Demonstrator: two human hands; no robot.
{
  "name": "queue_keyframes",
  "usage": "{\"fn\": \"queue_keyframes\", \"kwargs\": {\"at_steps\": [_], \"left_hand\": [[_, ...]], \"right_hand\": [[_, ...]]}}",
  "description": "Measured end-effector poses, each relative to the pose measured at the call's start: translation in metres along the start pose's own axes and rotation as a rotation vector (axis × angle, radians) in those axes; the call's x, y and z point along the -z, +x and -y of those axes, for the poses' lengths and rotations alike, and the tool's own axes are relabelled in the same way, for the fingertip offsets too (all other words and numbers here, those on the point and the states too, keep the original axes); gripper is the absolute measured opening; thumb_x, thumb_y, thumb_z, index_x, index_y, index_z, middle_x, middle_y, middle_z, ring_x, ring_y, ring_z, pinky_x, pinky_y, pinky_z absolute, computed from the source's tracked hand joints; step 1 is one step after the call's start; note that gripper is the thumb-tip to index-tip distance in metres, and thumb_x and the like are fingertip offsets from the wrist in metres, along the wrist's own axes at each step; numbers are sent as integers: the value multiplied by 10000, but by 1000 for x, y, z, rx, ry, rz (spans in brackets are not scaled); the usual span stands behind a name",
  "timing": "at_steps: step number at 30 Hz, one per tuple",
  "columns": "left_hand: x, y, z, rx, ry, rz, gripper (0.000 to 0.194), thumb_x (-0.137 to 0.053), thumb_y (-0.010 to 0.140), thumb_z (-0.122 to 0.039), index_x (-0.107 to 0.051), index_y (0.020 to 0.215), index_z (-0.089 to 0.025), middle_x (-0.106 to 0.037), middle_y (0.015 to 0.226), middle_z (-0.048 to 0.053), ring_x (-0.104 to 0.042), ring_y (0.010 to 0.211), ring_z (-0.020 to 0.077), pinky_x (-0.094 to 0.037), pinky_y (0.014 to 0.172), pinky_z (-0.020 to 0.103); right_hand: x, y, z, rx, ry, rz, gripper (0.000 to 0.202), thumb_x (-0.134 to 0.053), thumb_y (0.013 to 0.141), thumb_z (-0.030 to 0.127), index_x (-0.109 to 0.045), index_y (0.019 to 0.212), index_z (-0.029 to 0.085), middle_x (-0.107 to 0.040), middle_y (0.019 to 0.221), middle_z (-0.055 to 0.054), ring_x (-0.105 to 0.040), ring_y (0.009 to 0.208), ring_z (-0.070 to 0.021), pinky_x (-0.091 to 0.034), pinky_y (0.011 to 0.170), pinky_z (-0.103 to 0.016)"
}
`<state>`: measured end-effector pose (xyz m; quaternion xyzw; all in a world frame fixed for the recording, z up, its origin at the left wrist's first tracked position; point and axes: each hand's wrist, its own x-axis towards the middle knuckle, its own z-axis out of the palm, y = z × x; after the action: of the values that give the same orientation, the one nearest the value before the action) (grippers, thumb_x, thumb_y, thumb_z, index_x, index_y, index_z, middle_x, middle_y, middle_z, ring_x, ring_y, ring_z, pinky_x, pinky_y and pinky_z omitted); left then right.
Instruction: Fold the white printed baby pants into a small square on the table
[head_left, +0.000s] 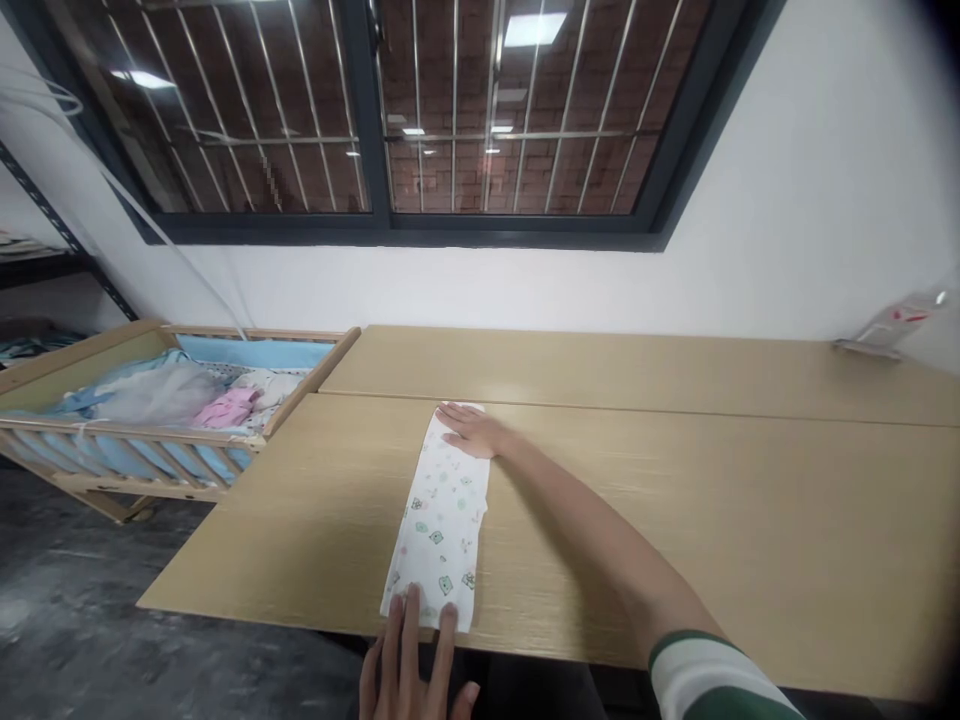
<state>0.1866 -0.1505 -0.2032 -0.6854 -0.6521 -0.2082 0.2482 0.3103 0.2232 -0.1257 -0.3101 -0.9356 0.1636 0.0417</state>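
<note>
On the packet, which leans by the wall at two o'clock, there is a red mark, but it is too blurred for reading. The white cloth carries small green and pink prints; they are too small to tell if letters are among them.

This cloth lies flat as a long strip on the wooden table, reaching down to the near edge, a little towards seven o'clock from the middle of the view. The right hand rests palm down on its twelve o'clock end, with the fingers straight and nothing clasped between them. The left hand is at its six o'clock end: the fingers are spread apart, their tips laid upon the cloth, and the thumb stays aside at five o'clock, away from it.

The right forearm comes from five o'clock, stretched over the table, out of a green and white sleeve; its fingers point to ten o'clock. The left fingers point to twelve. At ten o'clock, beside the table, stands a wooden crib.
</note>
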Motion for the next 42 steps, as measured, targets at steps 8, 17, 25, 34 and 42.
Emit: {"fn": "queue_keyframes", "kwargs": {"at_steps": [8,17,25,34,42], "left_hand": [[-10,8,-24,-17,-97,-21,637,-603,889,-600,-522,1465,-339,-618,1412,142,-579,1278,353,-449,963,480],[2,34,-61,5,-195,25,670,-652,843,-632,-580,1420,-299,-568,1449,174,-530,1289,404,-419,1001,572],[4,30,-55,-40,-211,53,753,-612,905,-519,-354,1570,-279,-505,1516,187,-523,1305,378,-405,992,548],[9,31,-33,-183,-277,-90,424,-535,978,-435,-636,1320,-206,-684,1343,76,-626,1130,221,-389,883,392],[7,34,-3,-190,-653,-128,299,-470,1011,-172,-716,1073,-330,-775,1046,-79,-682,853,116,-361,787,343]], "right_hand": [[11,-16,-37,-44,-105,-22,589,-234,1067,490,-257,1616,280,-158,1694,-10,-136,1570,-228,-74,1281,-423],[16,-30,-56,-14,-255,-158,568,-297,1049,454,-379,1571,247,-312,1655,-70,-248,1541,-272,-162,1266,-491],[28,-106,12,-124,11,-518,538,-449,1002,390,-434,1476,136,-456,1520,-207,-427,1411,-331,-351,1165,-526],[4,-225,136,81,251,-67,325,-679,921,430,-665,1145,196,-663,1145,-94,-615,1083,-253,-509,952,-407],[-32,-266,157,124,6,-139,234,-542,975,193,-643,1186,200,-655,1166,-115,-583,1123,-254,-459,1020,-420]]}}
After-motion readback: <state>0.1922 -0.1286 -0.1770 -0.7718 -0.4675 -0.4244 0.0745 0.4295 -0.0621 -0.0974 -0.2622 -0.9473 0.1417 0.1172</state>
